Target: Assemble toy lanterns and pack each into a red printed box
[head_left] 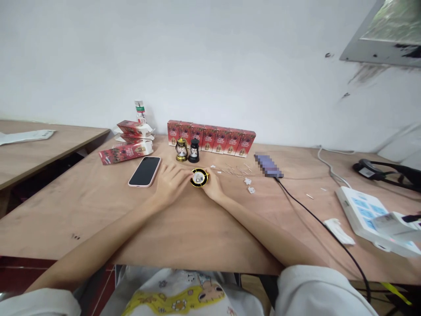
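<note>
A small round piece (199, 177), black with a gold rim and a pale centre holding tiny parts, faces up between my hands. My right hand (213, 185) is closed around its right side. From the left, my left hand (171, 181) lies with its fingers apart, one fingertip touching the rim; its thumb cannot be made out. Just beyond my hands stand two miniature lanterns, a gold one (181, 149) and a black one (194, 151). Thin metal pins or screws (235, 170) lie scattered to the right, near small white plastic pieces (251, 190).
Red printed boxes (214, 139) stand in a row by the wall. Opened red boxes (126, 151) pile up at the left, before a small bottle (140, 112). A phone (144, 171) lies left; another phone (269, 166) with a black cable lies right. A power strip (358, 208) sits far right.
</note>
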Motion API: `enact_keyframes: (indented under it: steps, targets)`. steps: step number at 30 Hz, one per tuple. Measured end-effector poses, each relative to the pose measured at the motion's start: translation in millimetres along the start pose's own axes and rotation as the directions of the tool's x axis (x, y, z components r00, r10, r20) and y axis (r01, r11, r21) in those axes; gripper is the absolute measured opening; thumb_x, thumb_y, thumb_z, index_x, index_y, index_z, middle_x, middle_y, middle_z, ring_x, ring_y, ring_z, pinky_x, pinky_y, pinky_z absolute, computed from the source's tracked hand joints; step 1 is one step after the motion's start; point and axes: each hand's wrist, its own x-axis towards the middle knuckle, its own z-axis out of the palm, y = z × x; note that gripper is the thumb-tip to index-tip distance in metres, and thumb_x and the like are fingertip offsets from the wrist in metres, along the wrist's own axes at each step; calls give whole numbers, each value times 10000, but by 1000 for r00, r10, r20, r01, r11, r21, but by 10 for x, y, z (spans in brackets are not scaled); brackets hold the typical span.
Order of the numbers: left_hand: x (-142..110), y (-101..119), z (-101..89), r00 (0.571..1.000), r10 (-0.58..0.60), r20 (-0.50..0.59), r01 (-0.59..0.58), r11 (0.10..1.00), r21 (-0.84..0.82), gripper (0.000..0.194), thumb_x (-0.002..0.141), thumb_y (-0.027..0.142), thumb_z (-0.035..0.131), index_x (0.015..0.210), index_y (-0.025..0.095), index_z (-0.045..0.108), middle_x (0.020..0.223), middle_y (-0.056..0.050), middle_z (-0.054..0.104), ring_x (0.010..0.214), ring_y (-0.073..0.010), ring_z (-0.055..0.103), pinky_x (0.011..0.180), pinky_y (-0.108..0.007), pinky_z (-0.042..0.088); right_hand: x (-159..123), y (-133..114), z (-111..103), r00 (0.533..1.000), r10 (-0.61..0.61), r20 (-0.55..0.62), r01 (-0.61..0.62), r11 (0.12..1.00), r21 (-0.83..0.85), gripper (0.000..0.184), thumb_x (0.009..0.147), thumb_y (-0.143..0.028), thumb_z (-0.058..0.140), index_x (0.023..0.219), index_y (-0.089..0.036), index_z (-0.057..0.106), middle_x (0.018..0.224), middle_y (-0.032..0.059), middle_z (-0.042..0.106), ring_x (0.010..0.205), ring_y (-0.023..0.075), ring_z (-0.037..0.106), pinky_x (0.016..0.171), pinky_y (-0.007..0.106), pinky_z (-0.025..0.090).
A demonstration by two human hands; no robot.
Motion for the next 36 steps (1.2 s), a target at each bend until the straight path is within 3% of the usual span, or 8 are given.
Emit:
enact_keyframes:
  steps: [3,13,19,23,28,32,34,36]
  targets:
    - [-10,116,24,995,104,1,-104,995,3,145,911,243,502,863,188,626,808,-15,692,753,-153,543,651,-303,301,-7,-15,0,1000,-14,4,14,1000,23,221,617,-277,622,814,-211,545,828,14,664,761,190,594,690,297,462]
    - [-10,142,89,984,159,-86,-151,985,87,106,870,211,564,799,180,635,728,-20,649,688,-150,504,614,-297,295,-2,32,4,1000,-9,6,9,1000,-14,220,629,-292,601,815,-186,549,833,23,659,755,179,587,677,284,455]
    - [-39,121,42,963,268,-35,-259,952,160,72,846,201,565,849,199,637,782,-21,666,703,-167,503,617,-314,283,4,43,-5,1000,-18,20,19,999,-27,182,639,-254,578,806,-189,546,811,11,655,742,167,582,680,274,451]
    - [-78,70,52,951,306,44,-308,933,183,171,838,277,540,962,204,631,854,-59,666,766,-200,527,653,-336,310,6,42,-1,1000,-8,11,9,1000,-18,177,641,-249,577,804,-187,546,810,14,656,733,167,579,676,277,451]
    - [-133,44,80,970,195,143,-201,979,30,380,844,347,483,1174,166,535,1017,-124,628,898,-244,558,754,-374,372,14,33,3,999,50,-9,-50,999,-11,234,594,-232,641,806,-198,549,773,-9,660,712,171,576,677,292,462]
    - [-142,-6,53,988,29,151,-6,988,-152,531,808,401,542,1265,157,425,1188,-148,560,1089,-270,521,875,-393,382,21,31,7,997,72,-8,-72,997,29,309,562,-238,684,840,-199,555,833,7,663,793,194,593,736,327,478]
    - [-119,-37,23,975,-52,216,102,968,-229,677,764,423,594,1333,156,342,1276,-158,507,1165,-288,480,939,-420,362,12,30,11,999,37,34,-41,993,112,365,559,-257,699,887,-199,552,895,21,664,845,200,601,770,335,481]
    - [-83,-56,-14,939,-68,337,182,930,-320,810,713,412,639,1388,168,264,1361,-157,441,1231,-301,428,995,-443,329,-1,23,15,986,-45,158,8,974,228,407,577,-281,699,945,-198,544,953,34,658,874,196,608,796,333,481]
